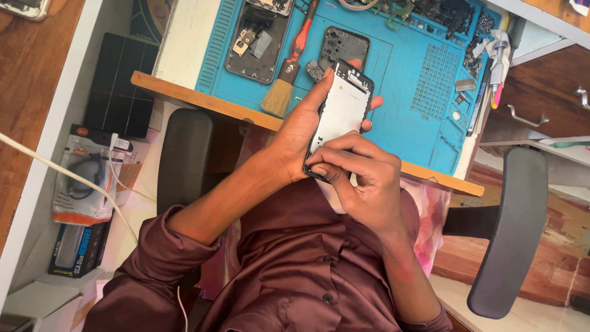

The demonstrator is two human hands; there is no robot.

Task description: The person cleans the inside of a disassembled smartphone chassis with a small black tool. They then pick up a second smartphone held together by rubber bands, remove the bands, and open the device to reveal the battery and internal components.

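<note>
The person is sitting at the bench, and the left hand [301, 132] is cradling an opened phone frame [341, 117] from behind, fingers wrapped round its far edge, tips peeking out on the right side. The frame is tilting up over the lap, just in front of the wooden table edge [203, 98], pale inner plate facing the camera. The right hand [362, 178] is curling closed over the lower end of the frame, thumb and fingertips pinching at its bottom corner; whether anything small is sitting between those fingers is impossible to tell. Beyond the hands, a blue work mat [405, 74] is lying on the table, carrying a second phone shell [341, 48] just behind the held one, a red-handled brush [287, 74] beside it, and a disassembled phone [258, 40] farther left. The black chair armrests [184, 160] are flanking the maroon sleeves.
</note>
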